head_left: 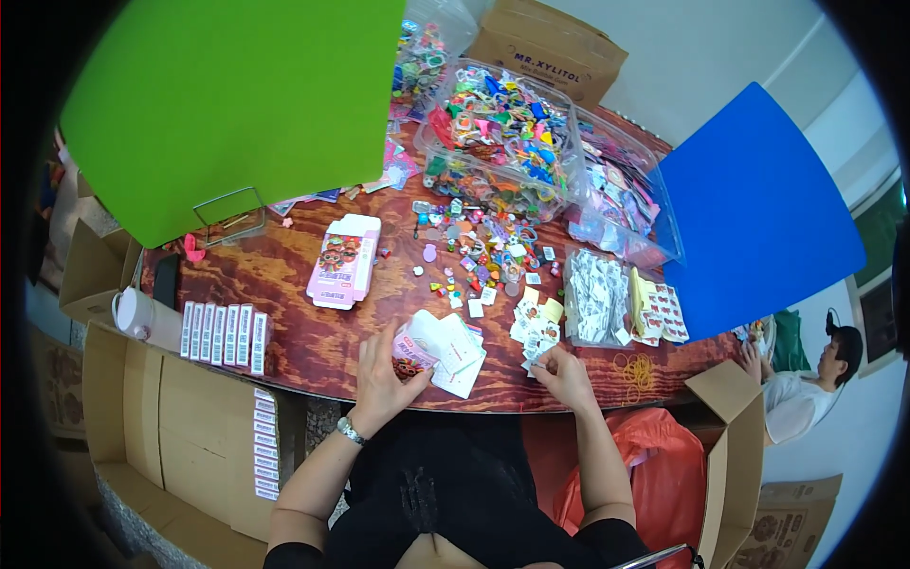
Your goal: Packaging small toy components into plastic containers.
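At the table's near edge, my left hand (384, 375) is closed round a pink printed box (413, 347) with its white flap up. White cards (462, 360) lie fanned out against the box's right side. My right hand (566, 376) pinches at the lower end of a loose pile of small printed cards (534, 322); its fingertips partly hide the piece they grip. Farther left rests a stack of flat pink cartons (345, 261) with white flaps. Small colourful trinkets (488, 248) are scattered beyond my hands.
Clear bins of trinkets (512, 123) and packets (616, 190) stand at the back, between a green panel (237, 104) and a blue panel (758, 218). Small white packets (595, 294) fill a tray. Boxes (223, 334) stand in a row at left. Rubber bands (637, 376) lie right; a co-worker (806, 389) sits beyond.
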Demonstrator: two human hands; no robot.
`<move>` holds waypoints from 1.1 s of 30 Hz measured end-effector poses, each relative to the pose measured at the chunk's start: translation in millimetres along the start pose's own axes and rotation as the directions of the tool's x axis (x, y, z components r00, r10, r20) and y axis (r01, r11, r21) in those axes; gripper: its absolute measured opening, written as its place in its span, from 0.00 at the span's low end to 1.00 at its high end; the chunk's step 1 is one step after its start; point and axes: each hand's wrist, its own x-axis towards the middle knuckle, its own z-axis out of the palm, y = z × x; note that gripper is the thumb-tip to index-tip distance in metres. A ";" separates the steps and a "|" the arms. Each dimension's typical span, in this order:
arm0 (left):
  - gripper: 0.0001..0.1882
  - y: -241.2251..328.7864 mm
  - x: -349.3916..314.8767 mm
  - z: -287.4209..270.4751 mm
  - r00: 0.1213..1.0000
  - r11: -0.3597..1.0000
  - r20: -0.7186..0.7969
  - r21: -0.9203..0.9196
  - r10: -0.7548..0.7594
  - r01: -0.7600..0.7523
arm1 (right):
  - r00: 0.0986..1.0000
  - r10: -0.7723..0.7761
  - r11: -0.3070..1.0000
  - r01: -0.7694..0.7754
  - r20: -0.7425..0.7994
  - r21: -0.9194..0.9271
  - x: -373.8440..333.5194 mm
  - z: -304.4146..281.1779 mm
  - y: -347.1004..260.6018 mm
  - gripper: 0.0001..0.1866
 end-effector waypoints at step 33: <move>0.37 -0.9 -8.0 -20.9 0.961 0.970 -0.133 0.032 0.243 -0.241 | 0.714 -0.663 0.675 0.700 -0.224 0.233 9.9 55.8 -159.2 0.15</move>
